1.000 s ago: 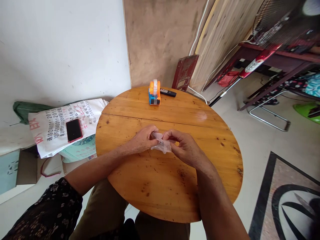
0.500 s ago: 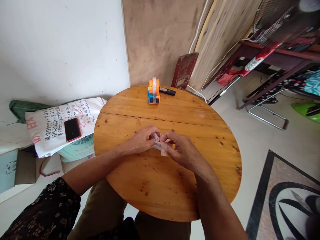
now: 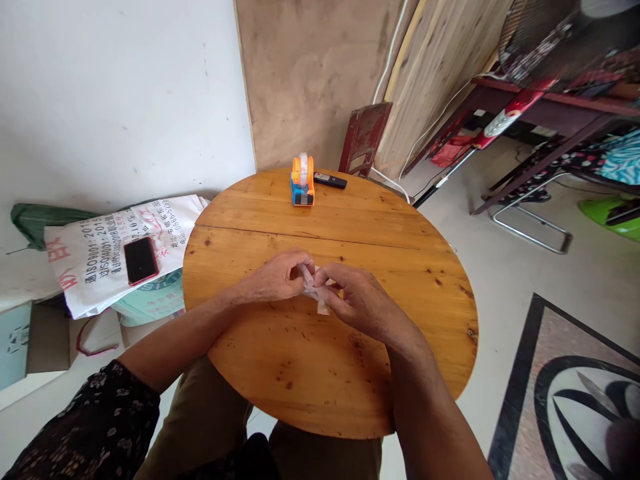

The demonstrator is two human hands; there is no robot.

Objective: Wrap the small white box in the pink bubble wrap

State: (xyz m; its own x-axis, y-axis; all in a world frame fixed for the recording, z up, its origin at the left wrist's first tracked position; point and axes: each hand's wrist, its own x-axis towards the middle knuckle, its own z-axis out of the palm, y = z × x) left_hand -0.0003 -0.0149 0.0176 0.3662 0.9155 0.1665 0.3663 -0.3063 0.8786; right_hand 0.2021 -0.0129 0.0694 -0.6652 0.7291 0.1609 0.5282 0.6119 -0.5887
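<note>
Above the middle of the round wooden table (image 3: pixel 300 373), both my hands pinch a small piece of thin, whitish, see-through material (image 3: pixel 320 299); it looks like crumpled plastic film or tape, but I cannot tell which. My left hand (image 3: pixel 283 277) grips its left side between thumb and fingers. From the right, my right hand (image 3: pixel 357 300) holds it with thumb and forefinger close to the left fingertips. A short flap hangs down between the hands. Farther back stands an orange and blue tape dispenser (image 3: pixel 303 181) with a roll of tape.
A black remote-like object (image 3: pixel 330 181) lies beside the dispenser. Left of the table, a phone (image 3: pixel 141 260) rests on a white printed sack (image 3: pixel 105 267). Behind the table is a dark red chair (image 3: pixel 365 139). A standing fan (image 3: pixel 535 40) is at the right.
My fingers have shifted slightly on the whitish piece, and its hanging flap sits a little differently. The whole view has moved slightly; both hands keep their hold.
</note>
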